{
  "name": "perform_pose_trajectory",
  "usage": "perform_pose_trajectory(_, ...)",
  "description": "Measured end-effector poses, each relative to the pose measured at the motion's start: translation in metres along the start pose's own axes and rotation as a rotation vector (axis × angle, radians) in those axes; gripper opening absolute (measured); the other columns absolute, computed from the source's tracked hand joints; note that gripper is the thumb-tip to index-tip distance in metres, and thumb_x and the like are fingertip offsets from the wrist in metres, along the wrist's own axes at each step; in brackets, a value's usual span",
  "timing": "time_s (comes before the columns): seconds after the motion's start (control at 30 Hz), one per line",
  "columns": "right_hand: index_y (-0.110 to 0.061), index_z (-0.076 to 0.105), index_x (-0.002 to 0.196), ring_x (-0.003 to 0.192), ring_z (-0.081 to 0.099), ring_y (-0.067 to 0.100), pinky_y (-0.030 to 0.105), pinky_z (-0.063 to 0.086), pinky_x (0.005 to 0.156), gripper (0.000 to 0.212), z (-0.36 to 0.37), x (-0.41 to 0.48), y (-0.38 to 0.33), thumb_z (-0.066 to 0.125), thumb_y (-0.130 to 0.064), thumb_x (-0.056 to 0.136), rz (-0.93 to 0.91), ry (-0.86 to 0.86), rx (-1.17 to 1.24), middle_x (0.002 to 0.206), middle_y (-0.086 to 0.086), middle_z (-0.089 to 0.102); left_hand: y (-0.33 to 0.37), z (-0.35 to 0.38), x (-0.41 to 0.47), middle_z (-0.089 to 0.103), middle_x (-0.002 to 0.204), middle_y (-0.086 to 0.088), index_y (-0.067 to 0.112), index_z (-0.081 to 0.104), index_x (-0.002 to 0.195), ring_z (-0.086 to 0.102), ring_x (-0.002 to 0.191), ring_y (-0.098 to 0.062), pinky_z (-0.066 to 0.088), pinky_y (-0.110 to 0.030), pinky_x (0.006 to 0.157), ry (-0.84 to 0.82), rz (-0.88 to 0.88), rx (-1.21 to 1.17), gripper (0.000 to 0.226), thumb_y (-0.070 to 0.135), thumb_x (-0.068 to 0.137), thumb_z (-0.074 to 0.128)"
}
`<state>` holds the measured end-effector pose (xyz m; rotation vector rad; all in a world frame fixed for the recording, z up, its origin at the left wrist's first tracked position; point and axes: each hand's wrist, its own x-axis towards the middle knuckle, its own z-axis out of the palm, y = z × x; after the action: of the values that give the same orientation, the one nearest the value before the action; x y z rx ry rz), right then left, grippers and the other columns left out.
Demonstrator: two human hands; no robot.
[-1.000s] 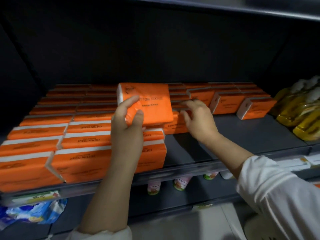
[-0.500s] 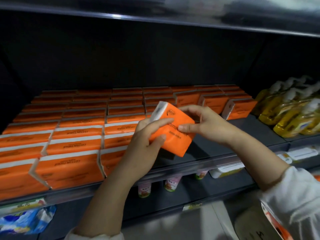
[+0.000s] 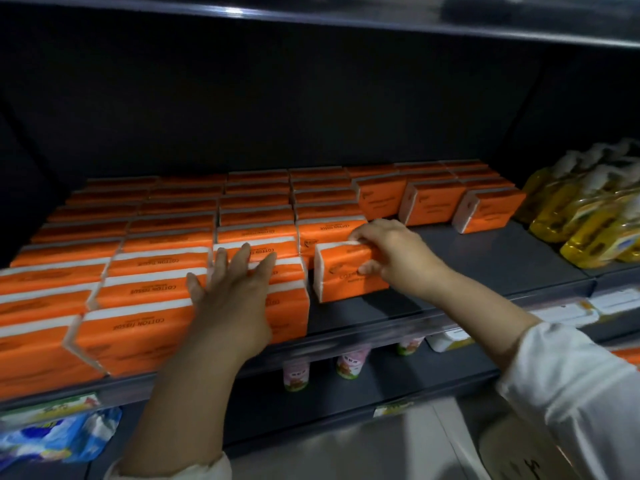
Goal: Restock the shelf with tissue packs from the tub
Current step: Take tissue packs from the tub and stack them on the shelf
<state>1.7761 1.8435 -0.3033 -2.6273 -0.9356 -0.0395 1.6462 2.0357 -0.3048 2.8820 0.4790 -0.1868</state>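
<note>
Gripping an orange pack (image 3: pixel 343 275) with the right hand (image 3: pixel 391 258), fingers curled over its top edge, thumb pressed on its front face. Standing on the shelf (image 3: pixel 485 268) on a long edge, slightly skewed, just at 3 o'clock of the front rows (image 3: pixel 149 292) and just in front of the row pack at its 12 o'clock. Resting flat on those rows with the left hand (image 3: pixel 232 299), fingers straight and spread, holding nothing. Leaning toward the back at 1 o'clock: three more packs (image 3: pixel 429 202), set apart from one another. Crowding the shelf end at 2 o'clock: yellow bottles (image 3: pixel 581 220). Sitting on the lower shelf (image 3: pixel 398 381) at 6 o'clock: small pink and green cups (image 3: pixel 296 374); at 8 o'clock, a blue bag (image 3: pixel 52 441).
</note>
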Motion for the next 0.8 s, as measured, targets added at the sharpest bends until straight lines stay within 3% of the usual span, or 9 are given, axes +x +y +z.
perform_pose_trajectory(0.33,-0.025,0.049,0.135,0.116,0.038,0.027,0.040,0.033,0.099,0.054,0.039,0.010,-0.014,0.066,-0.020,0.084,-0.001,0.228,-0.122,0.124,0.008,0.043,-0.002,0.006,0.005,-0.015,0.157,0.004,0.041,-0.005,0.146,-0.016,0.144,-0.023,-0.002,-0.054,0.115,0.045,0.015,0.035,0.100,0.014,0.081,0.066)
perform_pose_trajectory(0.47,-0.021,0.043,0.139,0.116,0.040,0.028,0.043,0.034,0.101,0.064,0.033,-0.008,-0.009,0.069,-0.021,0.080,0.032,0.292,-0.042,0.124,0.009,0.045,0.007,-0.001,-0.001,-0.017,0.156,0.006,0.040,-0.007,0.146,-0.020,0.143,-0.024,-0.001,-0.056,0.113,-0.002,0.031,0.028,0.111,0.030,0.073,0.076)
perform_pose_trajectory(0.53,-0.018,0.044,0.138,0.114,0.042,0.028,0.040,0.036,0.099,0.065,0.029,-0.029,0.002,0.070,-0.018,0.079,0.071,0.337,0.033,0.122,0.009,0.046,0.022,-0.006,-0.003,-0.011,0.157,0.008,0.039,0.001,0.147,-0.017,0.143,-0.022,0.001,-0.057,0.112,0.096,0.096,-0.026,0.112,0.035,0.068,0.079)
perform_pose_trajectory(0.6,-0.017,0.042,0.139,0.112,0.042,0.027,0.036,0.035,0.098,0.064,0.029,-0.060,0.020,0.068,-0.016,0.080,0.133,0.351,0.088,0.121,0.009,0.047,0.047,-0.007,-0.004,0.011,0.156,0.002,0.032,0.020,0.147,0.002,0.144,-0.023,0.011,-0.053,0.113,0.306,0.220,-0.125,0.102,0.033,0.065,0.082)
perform_pose_trajectory(0.67,-0.016,0.040,0.140,0.113,0.042,0.026,0.034,0.034,0.098,0.064,0.032,-0.097,0.043,0.067,-0.015,0.082,0.203,0.337,0.114,0.120,0.008,0.047,0.083,-0.001,-0.005,0.040,0.140,-0.005,0.022,0.044,0.138,0.033,0.132,-0.029,0.026,-0.043,0.108,0.478,0.386,-0.240,0.082,0.025,0.065,0.081)
perform_pose_trajectory(0.73,-0.016,0.039,0.140,0.115,0.043,0.027,0.033,0.035,0.097,0.062,0.036,-0.134,0.070,0.065,-0.014,0.083,0.300,0.307,0.122,0.120,0.008,0.048,0.123,0.016,-0.011,0.054,0.123,-0.006,0.018,0.056,0.127,0.049,0.114,-0.030,0.034,-0.035,0.097,0.456,0.560,-0.273,0.065,0.022,0.067,0.079)
perform_pose_trajectory(0.8,-0.015,0.042,0.138,0.115,0.045,0.030,0.034,0.036,0.097,0.059,0.039,-0.168,0.100,0.064,-0.012,0.083,0.405,0.281,0.118,0.119,0.011,0.049,0.160,0.042,-0.022,0.057,0.114,-0.004,0.019,0.060,0.120,0.054,0.105,-0.029,0.041,-0.037,0.090,0.329,0.750,-0.254,0.053,0.024,0.069,0.074)
